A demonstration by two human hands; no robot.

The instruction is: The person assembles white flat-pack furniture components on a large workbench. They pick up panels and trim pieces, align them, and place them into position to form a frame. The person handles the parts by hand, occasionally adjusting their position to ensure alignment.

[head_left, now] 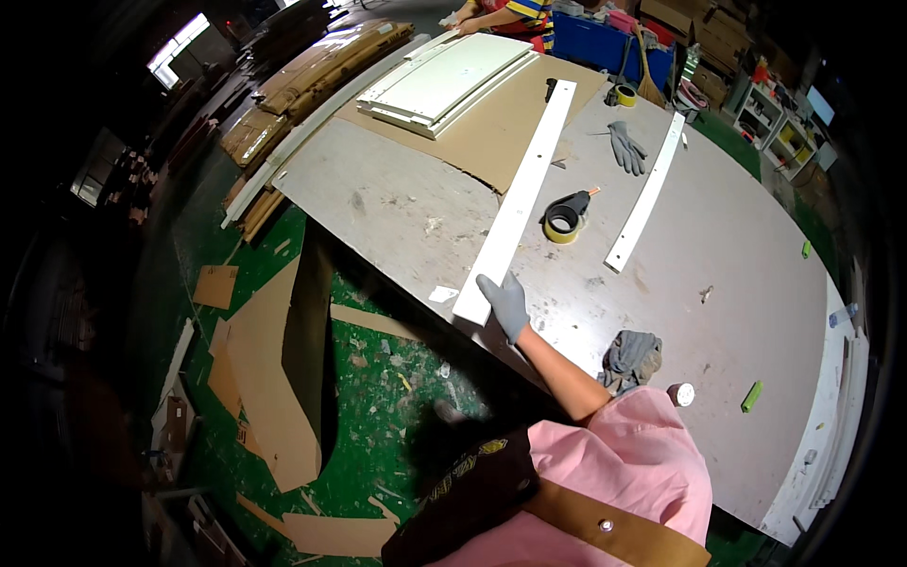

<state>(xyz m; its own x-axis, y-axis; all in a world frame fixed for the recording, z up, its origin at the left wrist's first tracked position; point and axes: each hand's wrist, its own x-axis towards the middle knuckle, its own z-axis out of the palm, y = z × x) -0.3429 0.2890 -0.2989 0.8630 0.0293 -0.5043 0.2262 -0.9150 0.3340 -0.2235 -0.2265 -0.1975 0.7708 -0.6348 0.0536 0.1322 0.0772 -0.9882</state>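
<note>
Holding the long strip: right hand (507, 304), grey-gloved, closed around the near end, thumb on top, fingers hidden beneath; left hand out of view.
Long strip (518, 208): white, dotted with dark spots, slanting from mid-frame to upper centre; its near end lies at the edge of the counter (737, 274), its far end over the cardboard (482, 170). Whether it rests or hangs just above cannot be told.
Short strip (650, 194): right of centre, on the counter, apart from the long one.
Panels (449, 80): white, stacked on the cardboard, upper centre, left of the long strip.
Tape dispenser (564, 218): mid-frame, between the two strips.
Loose glove (626, 148): upper right of centre, left of the short strip.
Step in hand: probably positioning the long strip; lifting or laying cannot be told apart.
Next move: seems to call for a firm hold at the near end, with the far end swung clear of panels and dispenser; held one-handed, the strip could tip or pivot.
</note>
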